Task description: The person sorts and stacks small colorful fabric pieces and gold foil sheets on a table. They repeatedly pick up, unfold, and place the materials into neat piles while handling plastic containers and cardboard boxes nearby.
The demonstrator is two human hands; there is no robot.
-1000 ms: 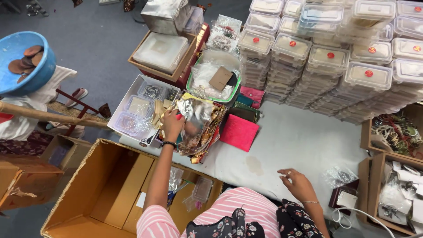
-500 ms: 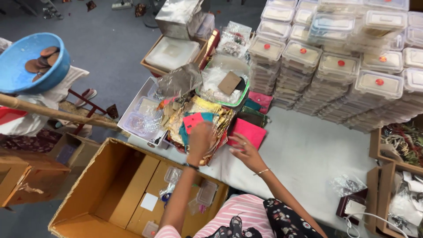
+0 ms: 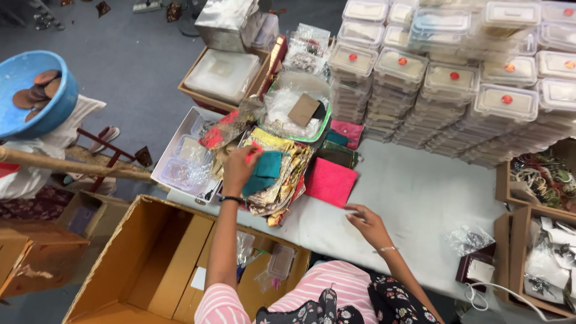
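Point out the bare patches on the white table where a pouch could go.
Bare white table lies between the pink pouch, the stacked clear boxes and the right hand. Crowded: the pouch pile under the left hand, and the trays of jewellery at right.

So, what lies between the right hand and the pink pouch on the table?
In the head view, only a short bare strip of the white table separates the right hand from the pink pouch; the fingertips hover just below its lower corner, not touching.

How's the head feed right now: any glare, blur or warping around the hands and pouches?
Head view: even, soft light; left hand and teal pouch sharp; slight blur on right hand; glare on the clear wrappers; stacked lidded boxes bow outward from wide-angle distortion.
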